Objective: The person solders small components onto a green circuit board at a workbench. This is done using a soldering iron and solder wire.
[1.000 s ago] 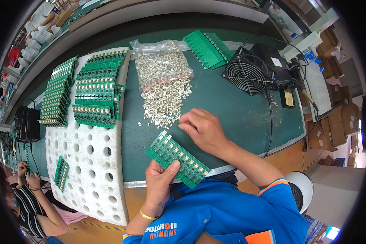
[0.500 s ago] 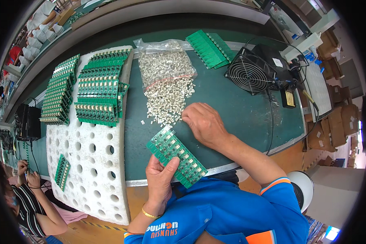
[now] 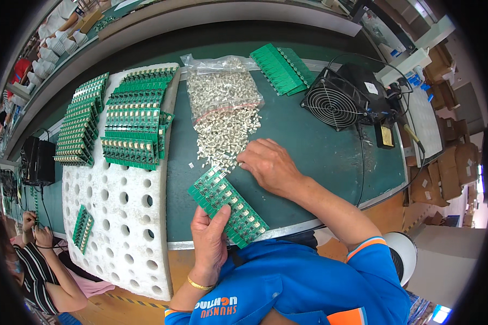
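My left hand (image 3: 209, 241) is closed on a green circuit board panel (image 3: 245, 215), its thumb across the near face. The panel slants from upper left to lower right and carries rows of small white connectors. Beside its upper end, my right hand (image 3: 272, 167) has its fingers pinched together at the edge of a pile of small white connectors (image 3: 222, 138). Whatever those fingertips hold is too small to make out. The pile spills from a clear plastic bag (image 3: 221, 84) full of the same parts.
Left of the pile, a white foam board with holes (image 3: 130, 254) bears stacked circuit boards (image 3: 133, 122) and one loose panel (image 3: 83, 230). At the back lie more green boards (image 3: 279, 69). A black fan (image 3: 333, 105) and soldering iron (image 3: 409, 130) stand right. A co-worker's hands (image 3: 40, 233) are far left.
The panel has shifted slightly left in my left hand's grip. My right hand has moved a little left, its fingertips lower and closer to the panel's upper end.
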The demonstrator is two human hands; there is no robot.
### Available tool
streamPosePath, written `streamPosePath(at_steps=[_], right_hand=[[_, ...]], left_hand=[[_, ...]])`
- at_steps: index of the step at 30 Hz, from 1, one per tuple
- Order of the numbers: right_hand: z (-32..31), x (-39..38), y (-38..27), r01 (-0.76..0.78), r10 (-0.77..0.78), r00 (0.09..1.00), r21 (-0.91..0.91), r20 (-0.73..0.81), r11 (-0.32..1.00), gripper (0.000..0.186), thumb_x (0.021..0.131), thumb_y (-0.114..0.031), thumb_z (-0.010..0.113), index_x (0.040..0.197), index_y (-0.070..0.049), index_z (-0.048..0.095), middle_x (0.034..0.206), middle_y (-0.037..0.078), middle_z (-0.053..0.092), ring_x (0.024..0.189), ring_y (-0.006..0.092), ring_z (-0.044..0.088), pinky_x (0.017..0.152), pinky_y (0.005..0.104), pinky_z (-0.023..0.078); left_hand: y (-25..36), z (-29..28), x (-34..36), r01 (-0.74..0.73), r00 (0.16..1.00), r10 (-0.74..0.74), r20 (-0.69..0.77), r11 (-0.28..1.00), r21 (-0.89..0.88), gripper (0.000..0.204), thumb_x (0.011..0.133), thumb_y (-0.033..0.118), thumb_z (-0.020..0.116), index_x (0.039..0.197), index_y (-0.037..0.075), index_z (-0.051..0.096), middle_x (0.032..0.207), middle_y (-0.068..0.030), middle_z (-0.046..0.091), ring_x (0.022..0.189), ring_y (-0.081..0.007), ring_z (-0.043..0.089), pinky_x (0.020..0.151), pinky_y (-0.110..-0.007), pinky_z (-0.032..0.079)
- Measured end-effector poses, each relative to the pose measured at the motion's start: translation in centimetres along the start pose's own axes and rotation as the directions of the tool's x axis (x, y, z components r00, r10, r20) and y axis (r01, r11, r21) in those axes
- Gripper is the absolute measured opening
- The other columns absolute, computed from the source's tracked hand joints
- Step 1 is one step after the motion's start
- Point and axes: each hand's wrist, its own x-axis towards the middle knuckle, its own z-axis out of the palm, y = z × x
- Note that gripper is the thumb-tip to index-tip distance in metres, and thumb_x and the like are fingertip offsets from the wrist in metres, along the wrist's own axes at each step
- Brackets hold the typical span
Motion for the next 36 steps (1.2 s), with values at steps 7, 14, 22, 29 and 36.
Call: streamPosePath(at_steps=[7,14,22,29,36], right_hand=[[-0.7,-0.2,-0.6,0.038,-0.038,0.999,-0.012,0.015,0.999,0.007,0.081,-0.009,0.061,0.081,-0.005,0.055,0.080,0.011,0.056,0.078,0.0310,0.058,0.070,0.0430,0.046],[-1.8,-1.0,-1.8,-0.120,0.150,0.987,0.330,-0.065,0.936,0.008,0.084,-0.002,0.058,0.092,-0.003,0.059,0.077,0.010,0.057,0.068,0.0246,0.060,0.061,0.0359,0.046],[-2.2,-3.0,-2.7,-0.495,0.337,0.852,0.824,0.400,0.275,0.012,0.089,-0.011,0.065,0.094,-0.002,0.060,0.078,-0.002,0.057,0.068,0.0046,0.054,0.062,0.0204,0.044],[-0.8,-3.9,-2.4,-0.268,0.305,0.934,0.931,0.188,0.248,0.016,0.087,-0.015,0.068,0.089,-0.003,0.059,0.083,0.000,0.059,0.075,0.0060,0.057,0.068,0.0205,0.048],[-2.5,-3.7,-3.2,-0.392,0.404,0.868,0.899,0.290,0.197,0.017,0.088,-0.016,0.068,0.089,-0.002,0.059,0.079,0.001,0.060,0.067,0.0066,0.058,0.062,0.0199,0.048]], left_hand=[[0.1,0.0,-0.1,0.013,1.000,-0.013,0.009,1.000,0.004,0.025,0.090,0.002,0.059,0.115,0.003,0.056,0.105,-0.0063,0.065,0.090,-0.0116,0.064,0.080,-0.028,0.053],[-0.1,-0.2,0.0,0.004,1.000,-0.004,0.023,1.000,0.001,0.024,0.091,0.002,0.058,0.114,0.003,0.056,0.104,-0.0062,0.066,0.089,-0.0110,0.064,0.079,-0.027,0.053],[-0.1,0.2,-0.1,0.018,1.000,-0.018,0.016,0.999,0.029,0.023,0.090,0.003,0.059,0.113,0.003,0.057,0.102,-0.0062,0.067,0.087,-0.0109,0.065,0.077,-0.027,0.054],[-0.2,0.4,-0.1,0.069,0.995,-0.074,0.074,0.996,0.062,0.024,0.090,0.004,0.061,0.113,0.003,0.058,0.102,-0.0061,0.067,0.087,-0.0109,0.065,0.077,-0.027,0.054],[-0.1,0.5,-0.1,0.125,0.984,-0.138,0.112,0.985,0.116,0.025,0.089,0.005,0.062,0.114,0.003,0.058,0.102,-0.0057,0.067,0.086,-0.0103,0.064,0.077,-0.027,0.054]])
